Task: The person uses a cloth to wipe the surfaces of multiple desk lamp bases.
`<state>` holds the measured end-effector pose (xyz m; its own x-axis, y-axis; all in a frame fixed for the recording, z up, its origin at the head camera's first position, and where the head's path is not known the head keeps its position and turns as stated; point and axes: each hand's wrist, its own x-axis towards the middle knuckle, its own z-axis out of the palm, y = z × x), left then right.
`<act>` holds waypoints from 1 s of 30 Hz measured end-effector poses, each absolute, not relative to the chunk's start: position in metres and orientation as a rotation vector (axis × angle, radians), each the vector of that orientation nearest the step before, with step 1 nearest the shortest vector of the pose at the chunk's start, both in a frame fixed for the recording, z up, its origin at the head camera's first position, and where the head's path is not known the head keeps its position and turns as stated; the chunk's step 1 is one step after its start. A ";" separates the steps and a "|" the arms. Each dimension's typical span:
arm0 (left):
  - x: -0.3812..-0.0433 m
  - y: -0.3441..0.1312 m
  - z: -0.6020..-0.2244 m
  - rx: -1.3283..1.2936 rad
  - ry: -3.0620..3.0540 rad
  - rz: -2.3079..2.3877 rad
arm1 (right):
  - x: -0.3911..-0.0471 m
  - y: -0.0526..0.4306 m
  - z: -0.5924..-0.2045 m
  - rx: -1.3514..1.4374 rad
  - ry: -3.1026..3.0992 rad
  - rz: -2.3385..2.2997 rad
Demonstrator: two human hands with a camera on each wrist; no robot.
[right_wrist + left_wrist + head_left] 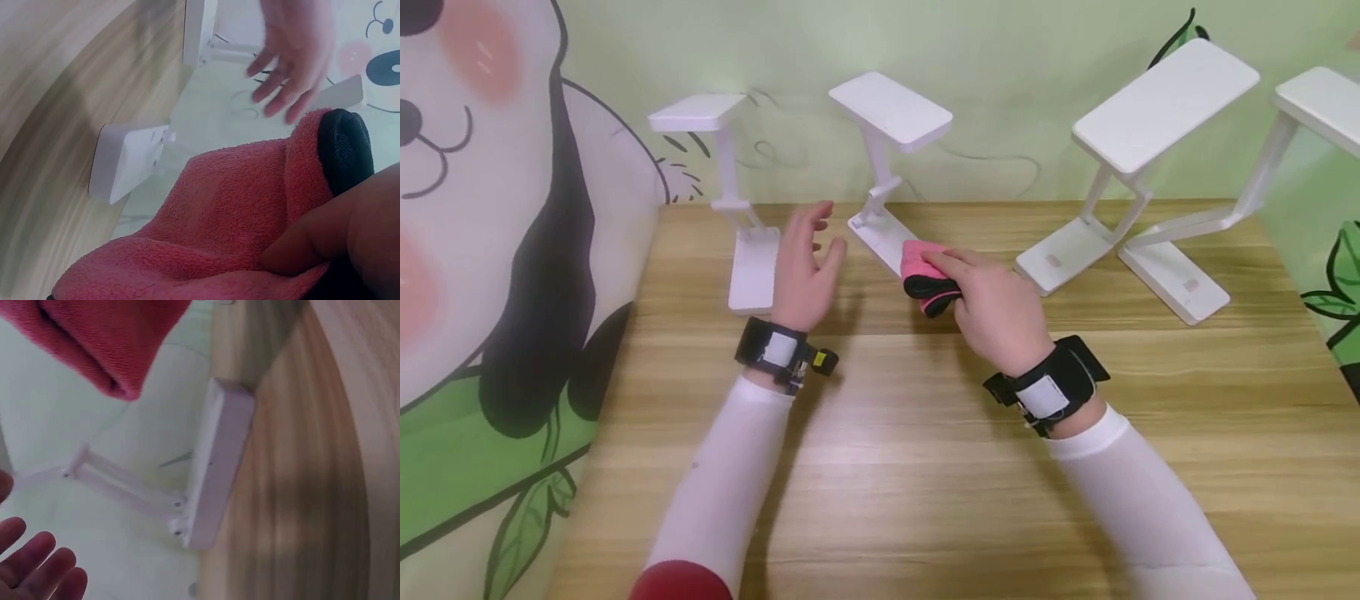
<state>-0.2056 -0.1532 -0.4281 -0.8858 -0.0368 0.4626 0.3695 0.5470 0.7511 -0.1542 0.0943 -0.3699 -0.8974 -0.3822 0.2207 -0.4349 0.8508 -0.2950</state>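
Note:
My right hand (1003,312) grips a folded pink cloth (922,260) with black edging, held above the table by the second white desk lamp (891,108). In the right wrist view the fingers press into the terry fabric (231,206). My left hand (805,271) is held in the air with its fingers apart, between the leftmost lamp (752,271) and the second one, and holds nothing. The left wrist view shows the second lamp's base (219,462) on the table, with part of the cloth (106,344) above it.
Two more white folding lamps stand at the right, one with its base (1063,254) angled and the other base (1176,279) beside it. The wooden table (880,483) meets a green wall (992,92) with a painted panda (617,142) at the left.

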 end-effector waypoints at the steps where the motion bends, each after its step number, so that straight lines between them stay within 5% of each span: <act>1: -0.209 -0.151 -0.431 -0.269 -2.401 -1.304 | -0.155 0.095 -0.370 0.637 -2.868 0.512; 16: -0.269 -0.126 -0.430 -0.206 -2.689 -1.309 | -0.161 0.101 -0.378 0.638 -2.900 0.493; 30: -0.286 -0.109 -0.423 -0.198 -2.738 -1.316 | -0.161 0.105 -0.380 0.593 -2.909 0.485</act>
<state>-0.2859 -0.1085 -0.4226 -0.9868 0.0746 0.1439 0.1589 0.6187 0.7694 -0.1611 0.1050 -0.3801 -0.9137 -0.3583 0.1918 -0.4012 0.8709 -0.2840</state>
